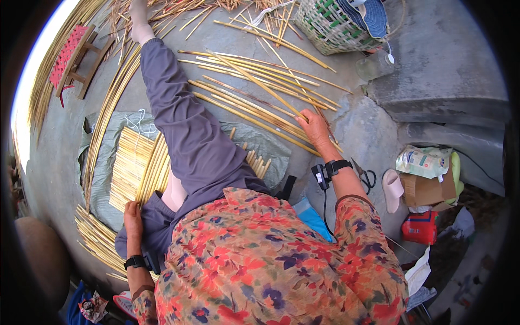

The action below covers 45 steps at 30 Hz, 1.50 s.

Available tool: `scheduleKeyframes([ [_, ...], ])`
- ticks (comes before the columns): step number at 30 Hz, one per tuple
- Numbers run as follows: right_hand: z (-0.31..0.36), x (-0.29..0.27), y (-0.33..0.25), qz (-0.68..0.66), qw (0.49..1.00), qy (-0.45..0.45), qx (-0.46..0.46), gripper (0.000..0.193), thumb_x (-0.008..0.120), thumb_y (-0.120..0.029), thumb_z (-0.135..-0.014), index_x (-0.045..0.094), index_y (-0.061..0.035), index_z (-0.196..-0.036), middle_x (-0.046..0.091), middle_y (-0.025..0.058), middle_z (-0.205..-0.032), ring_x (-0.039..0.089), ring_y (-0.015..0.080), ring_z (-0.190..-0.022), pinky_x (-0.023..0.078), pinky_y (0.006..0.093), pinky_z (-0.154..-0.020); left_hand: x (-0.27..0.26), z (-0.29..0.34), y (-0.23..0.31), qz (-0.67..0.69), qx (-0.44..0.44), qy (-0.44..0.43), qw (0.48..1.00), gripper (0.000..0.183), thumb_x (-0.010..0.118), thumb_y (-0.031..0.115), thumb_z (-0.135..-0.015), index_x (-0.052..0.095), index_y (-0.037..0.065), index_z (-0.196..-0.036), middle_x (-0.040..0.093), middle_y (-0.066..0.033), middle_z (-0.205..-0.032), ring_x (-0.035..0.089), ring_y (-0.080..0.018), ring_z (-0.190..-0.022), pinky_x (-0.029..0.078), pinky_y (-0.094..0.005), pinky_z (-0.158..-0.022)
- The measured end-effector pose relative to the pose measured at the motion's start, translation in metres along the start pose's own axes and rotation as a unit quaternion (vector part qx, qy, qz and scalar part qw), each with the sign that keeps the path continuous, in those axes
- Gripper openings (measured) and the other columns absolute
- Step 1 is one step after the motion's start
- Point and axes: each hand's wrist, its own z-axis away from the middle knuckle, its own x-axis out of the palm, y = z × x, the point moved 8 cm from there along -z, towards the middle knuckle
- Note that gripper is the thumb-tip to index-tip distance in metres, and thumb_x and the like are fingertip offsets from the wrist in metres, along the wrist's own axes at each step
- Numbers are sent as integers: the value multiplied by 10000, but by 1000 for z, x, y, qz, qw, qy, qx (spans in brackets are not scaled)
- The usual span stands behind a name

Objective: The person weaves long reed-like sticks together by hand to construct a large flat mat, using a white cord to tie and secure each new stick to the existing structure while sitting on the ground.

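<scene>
Floor work w/ stalks, viewed from above. R hand [315, 129], R of ctr: grip clamped on lower end of one long stalk [257, 82], which slants up-L over loose stalks [249, 109] spread on the floor [59, 162]. L hand [132, 219], lower L: fingers at near edge of the stalk mat [130, 168]; can't tell whether grip is together on a stalk or just resting. Mat lies on grey-green sheet [102, 189], partly hidden by person's leg [189, 119]; short stalk ends [259, 162] show R of leg. White string [142, 123] at mat's far end. R of R forearm: scissors [364, 176], then pink slipper [392, 190], cardboard box [441, 188]. Top R: basket [325, 27] w/ green strips. Upper L: red-topped stool [67, 54].
</scene>
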Motion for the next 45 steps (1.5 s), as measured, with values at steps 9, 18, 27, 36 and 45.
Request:
scheduleKeyframes([
  [9,22,40,-2,57,997,-5,-42,178,664,-155,-791,629,-60,-937,627,134,-941,582,344,-913,480,421,-788,2,0,-6,-9,0,2,1000,145,520,-5,-885,602,-15,-1005,584,-163,-982,585,-334,-904,466,-361,-819],
  [18,25,66,-15,146,986,-23,-81,163,693,-160,-753,642,-104,-898,607,96,-900,568,306,-929,459,430,-806,4,1,-11,-2,-10,4,1000,130,530,-2,-878,604,-15,-983,581,-162,-968,589,-333,-904,472,-362,-818],
  [27,-5,37,-14,61,997,-27,-33,186,669,-111,-792,615,-48,-958,585,133,-921,563,344,-950,470,422,-811,3,2,-5,7,-20,2,1000,122,539,4,-867,607,-11,-967,582,-161,-969,585,-338,-904,470,-369,-817],
  [36,-89,4,-14,73,990,77,-96,227,680,-102,-765,640,-78,-987,607,131,-943,561,336,-960,464,416,-850,-3,5,3,-11,-27,26,999,129,546,9,-857,615,13,-966,581,-155,-1001,580,-349,-934,472,-386,-827],
  [45,-157,45,-18,176,977,47,-109,233,673,-91,-768,635,-84,-997,595,139,-923,555,356,-908,464,449,-813,-21,19,14,-33,-45,72,996,147,550,-9,-854,616,24,-980,581,-147,-1012,583,-341,-947,476,-374,-828],
])
